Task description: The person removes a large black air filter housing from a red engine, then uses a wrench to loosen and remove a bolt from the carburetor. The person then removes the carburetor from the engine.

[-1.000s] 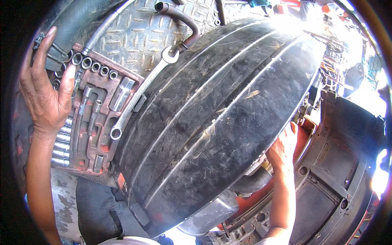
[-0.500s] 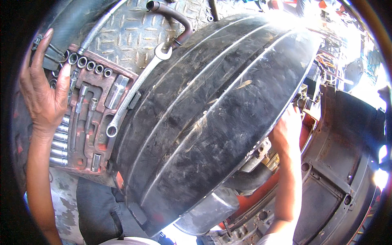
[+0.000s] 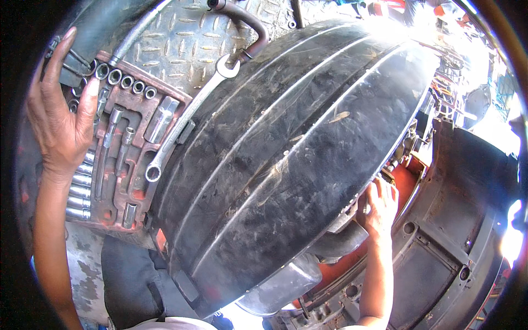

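Note:
My left hand (image 3: 63, 124) has its fingers spread at the left side of a red socket-set case (image 3: 144, 88), its thumb by the sockets (image 3: 126, 82). A combination wrench (image 3: 192, 113) lies along the case's right side. My right hand (image 3: 379, 206) reaches along the right edge of a large ribbed black mudguard (image 3: 297, 148), its fingers curled among metal parts; what they grip is hidden. A silver extension bar (image 3: 135, 34) lies beyond the case.
A bent pipe (image 3: 247, 25) lies on chequer plate (image 3: 173, 52) at the top. A black curved body panel (image 3: 423, 264) with holes fills the lower right, beside red metalwork (image 3: 335, 269). Wires and parts crowd the bright upper right. My dark-clothed leg (image 3: 126, 280) shows at the bottom.
My right hand went farther up along the mudguard's edge, then came back down, its fingers now showing more. The view shifted slightly. My left hand stays by the socket case.

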`<state>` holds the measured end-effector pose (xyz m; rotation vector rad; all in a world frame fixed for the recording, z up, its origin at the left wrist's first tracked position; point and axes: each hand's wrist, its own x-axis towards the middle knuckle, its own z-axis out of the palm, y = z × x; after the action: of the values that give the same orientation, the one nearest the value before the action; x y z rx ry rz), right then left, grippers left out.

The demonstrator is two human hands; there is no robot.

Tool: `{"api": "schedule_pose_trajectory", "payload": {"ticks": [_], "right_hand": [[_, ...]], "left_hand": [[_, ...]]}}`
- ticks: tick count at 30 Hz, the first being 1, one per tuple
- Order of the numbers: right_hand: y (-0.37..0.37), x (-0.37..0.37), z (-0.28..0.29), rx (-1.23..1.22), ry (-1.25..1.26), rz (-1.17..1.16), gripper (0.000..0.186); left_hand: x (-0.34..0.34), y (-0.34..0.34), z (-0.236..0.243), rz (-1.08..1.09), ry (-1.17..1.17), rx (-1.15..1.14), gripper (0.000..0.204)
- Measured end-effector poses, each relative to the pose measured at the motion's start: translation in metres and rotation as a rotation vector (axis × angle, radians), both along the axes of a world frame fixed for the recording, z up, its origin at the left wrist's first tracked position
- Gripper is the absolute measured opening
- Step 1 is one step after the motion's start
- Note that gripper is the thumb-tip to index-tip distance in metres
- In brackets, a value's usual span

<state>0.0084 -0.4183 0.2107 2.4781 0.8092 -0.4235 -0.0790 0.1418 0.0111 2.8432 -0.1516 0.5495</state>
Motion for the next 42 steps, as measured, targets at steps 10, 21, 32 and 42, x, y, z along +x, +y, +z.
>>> {"api": "schedule_pose_trajectory", "payload": {"ticks": [10,21,32,42], "right_hand": [[0.051,0.042,-0.018,0.042,-0.021,0.007,0.019],[0.065,0.067,-0.028,-0.106,-0.012,0.066,0.025],[0.003,0.025,-0.013,-0.073,-0.01,0.101,0.046],[-0.001,0.004,0.001,0.029,-0.023,0.084,0.041]], "left_hand": [[0.0,0.0,0.002,0.048,-0.048,0.073,0.068],[0.001,-0.001,0.002,0.042,-0.055,0.095,0.069],[0.001,0.0,0.001,0.037,-0.068,0.085,0.067],[0.0,0.0,0.003,0.027,-0.049,0.08,0.067]]}}
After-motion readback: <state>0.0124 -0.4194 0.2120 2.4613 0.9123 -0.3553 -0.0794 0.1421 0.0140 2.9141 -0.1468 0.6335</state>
